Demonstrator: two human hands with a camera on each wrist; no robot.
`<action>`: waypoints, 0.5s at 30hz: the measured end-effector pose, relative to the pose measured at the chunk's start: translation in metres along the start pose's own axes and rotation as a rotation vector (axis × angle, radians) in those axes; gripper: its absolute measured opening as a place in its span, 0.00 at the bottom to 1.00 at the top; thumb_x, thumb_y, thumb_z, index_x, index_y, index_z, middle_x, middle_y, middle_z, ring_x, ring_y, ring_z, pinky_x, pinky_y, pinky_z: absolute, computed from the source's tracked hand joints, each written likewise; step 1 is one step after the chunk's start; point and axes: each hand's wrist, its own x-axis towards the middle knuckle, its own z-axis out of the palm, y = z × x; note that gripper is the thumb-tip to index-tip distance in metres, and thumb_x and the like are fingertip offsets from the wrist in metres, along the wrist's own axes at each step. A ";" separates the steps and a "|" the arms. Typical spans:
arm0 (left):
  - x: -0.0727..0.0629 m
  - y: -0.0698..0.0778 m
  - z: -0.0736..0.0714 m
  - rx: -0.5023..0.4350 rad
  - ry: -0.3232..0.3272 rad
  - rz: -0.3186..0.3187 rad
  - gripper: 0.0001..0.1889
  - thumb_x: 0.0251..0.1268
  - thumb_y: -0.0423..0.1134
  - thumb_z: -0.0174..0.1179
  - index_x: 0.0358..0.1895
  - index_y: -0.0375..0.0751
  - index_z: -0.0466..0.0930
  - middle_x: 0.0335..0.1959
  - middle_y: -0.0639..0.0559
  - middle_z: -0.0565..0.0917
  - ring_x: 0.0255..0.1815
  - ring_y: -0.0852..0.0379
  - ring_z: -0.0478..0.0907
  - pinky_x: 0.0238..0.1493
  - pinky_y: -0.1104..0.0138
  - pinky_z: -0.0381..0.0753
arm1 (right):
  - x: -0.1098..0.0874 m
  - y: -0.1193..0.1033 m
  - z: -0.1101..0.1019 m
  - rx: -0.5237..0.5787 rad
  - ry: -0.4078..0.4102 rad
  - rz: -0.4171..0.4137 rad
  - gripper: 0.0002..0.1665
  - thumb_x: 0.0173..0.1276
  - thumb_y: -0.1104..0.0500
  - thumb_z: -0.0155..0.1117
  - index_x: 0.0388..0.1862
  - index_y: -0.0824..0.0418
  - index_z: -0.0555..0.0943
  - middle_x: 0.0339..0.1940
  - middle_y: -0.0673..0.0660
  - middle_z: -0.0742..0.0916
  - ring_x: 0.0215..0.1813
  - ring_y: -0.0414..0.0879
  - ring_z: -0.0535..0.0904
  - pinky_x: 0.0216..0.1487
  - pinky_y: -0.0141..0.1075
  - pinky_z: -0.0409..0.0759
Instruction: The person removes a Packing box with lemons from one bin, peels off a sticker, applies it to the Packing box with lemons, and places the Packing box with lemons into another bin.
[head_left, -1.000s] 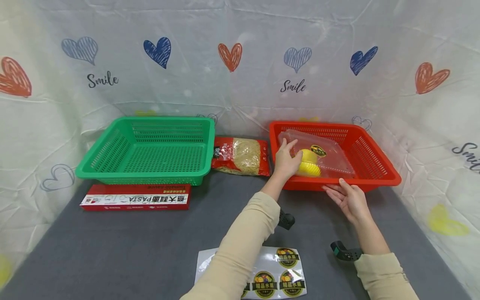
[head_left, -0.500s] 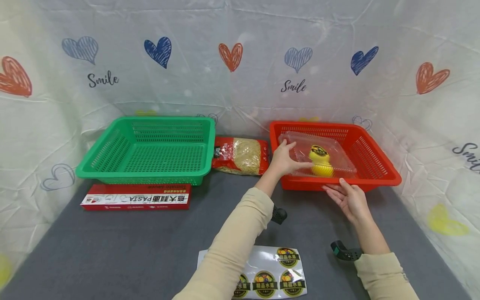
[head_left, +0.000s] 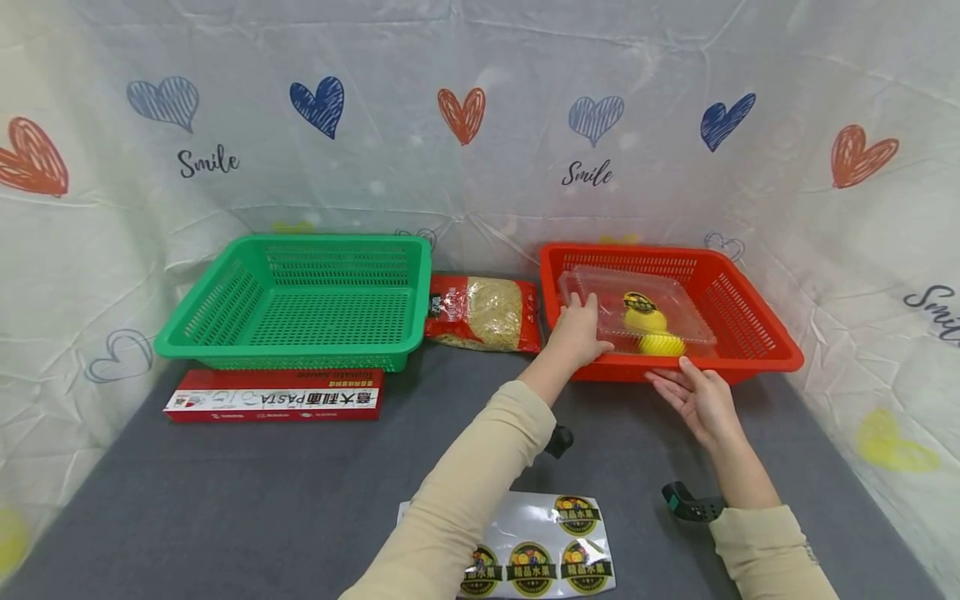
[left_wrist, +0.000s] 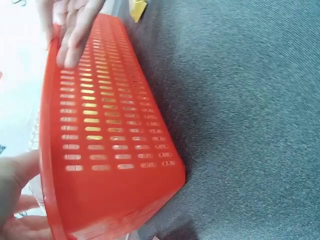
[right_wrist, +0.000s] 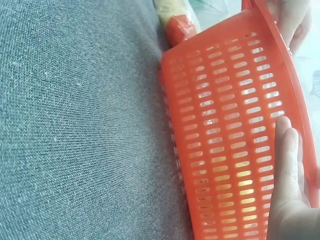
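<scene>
In the head view, a clear plastic box (head_left: 607,287) with a round black-and-gold sticker (head_left: 640,302) lies in the red basket (head_left: 780,362). Two yellow pieces, one ribbed (head_left: 662,344), show through its near side. My left hand (head_left: 576,332) reaches over the basket's near left corner, its spread fingers touching the box's left end. At the front rim my right hand (head_left: 701,402) pinches the basket, thumb on top and straight fingers against the outer wall. The right wrist view shows those right-hand fingers (right_wrist: 287,160) on the slotted wall.
A green basket (head_left: 288,362) stands at the left, with a red pasta box (head_left: 273,396) before it. Between the baskets lies a red bag of pasta (head_left: 491,312). A sheet of round stickers (head_left: 547,542) lies on the grey table near me. Behind hangs a heart-printed cloth (head_left: 517,200).
The yellow pieces have shifted right inside the clear box, and the box has settled slightly right. My left hand changed its placing at the box's left end; the right hand stayed at the rim.
</scene>
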 end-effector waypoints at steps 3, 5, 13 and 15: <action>-0.003 0.002 0.002 0.114 0.064 0.001 0.37 0.51 0.49 0.67 0.65 0.41 0.64 0.60 0.44 0.71 0.56 0.52 0.73 0.55 0.67 0.71 | 0.001 0.000 0.000 -0.007 -0.005 -0.009 0.24 0.65 0.53 0.57 0.52 0.62 0.60 0.37 0.55 0.86 0.42 0.49 0.83 0.48 0.37 0.74; -0.005 0.001 0.002 0.148 0.101 -0.006 0.29 0.50 0.47 0.67 0.57 0.42 0.73 0.50 0.47 0.78 0.47 0.55 0.77 0.48 0.69 0.76 | 0.001 0.000 0.000 -0.010 -0.010 -0.017 0.23 0.65 0.53 0.57 0.51 0.62 0.61 0.36 0.55 0.86 0.42 0.49 0.83 0.47 0.38 0.75; -0.007 0.000 0.003 0.167 0.107 -0.013 0.13 0.52 0.42 0.67 0.41 0.45 0.82 0.36 0.52 0.79 0.35 0.58 0.78 0.40 0.69 0.79 | 0.000 0.001 0.001 -0.007 -0.006 -0.024 0.25 0.65 0.53 0.57 0.54 0.60 0.60 0.38 0.54 0.86 0.42 0.49 0.83 0.46 0.36 0.76; -0.006 0.001 0.003 0.180 0.092 -0.021 0.13 0.52 0.41 0.67 0.42 0.45 0.82 0.36 0.51 0.79 0.35 0.58 0.77 0.39 0.69 0.79 | 0.000 0.002 0.001 -0.008 -0.003 -0.023 0.24 0.65 0.53 0.57 0.54 0.59 0.60 0.38 0.54 0.86 0.43 0.49 0.83 0.47 0.36 0.76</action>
